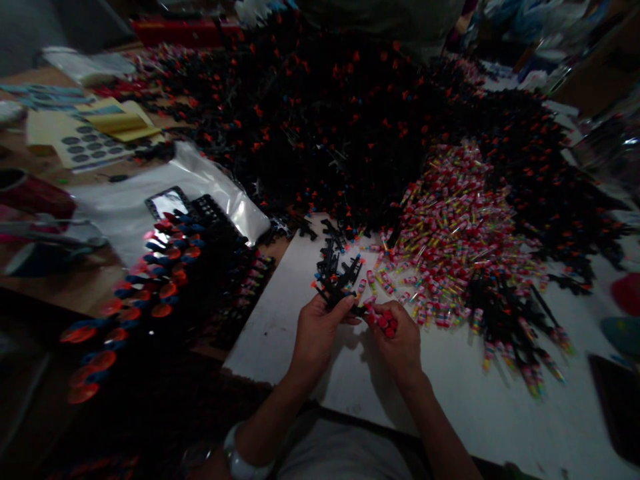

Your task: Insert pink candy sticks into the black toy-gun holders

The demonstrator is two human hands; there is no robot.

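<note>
Above the white board (280,313), my left hand (317,330) grips a small black toy gun (340,300) with an orange tip. Close beside it, my right hand (403,340) is closed around several small tubes with red ends (387,323), its fingertips at the gun's rear end. Whether a tube joins the gun there is hidden by the fingers. More black toy guns (330,257) lie just beyond my left hand. A heap of pink, red and yellow candy-like tubes (460,233) rises beyond my right hand. Right of it lie black guns with tubes attached (520,327).
A large dark heap of orange-tipped toy guns (310,120) fills the back. At left are stacked rows of black pieces with orange discs (163,293), a clear plastic sheet (215,177) and sticker sheets (90,143). A dark flat object (617,400) lies at right.
</note>
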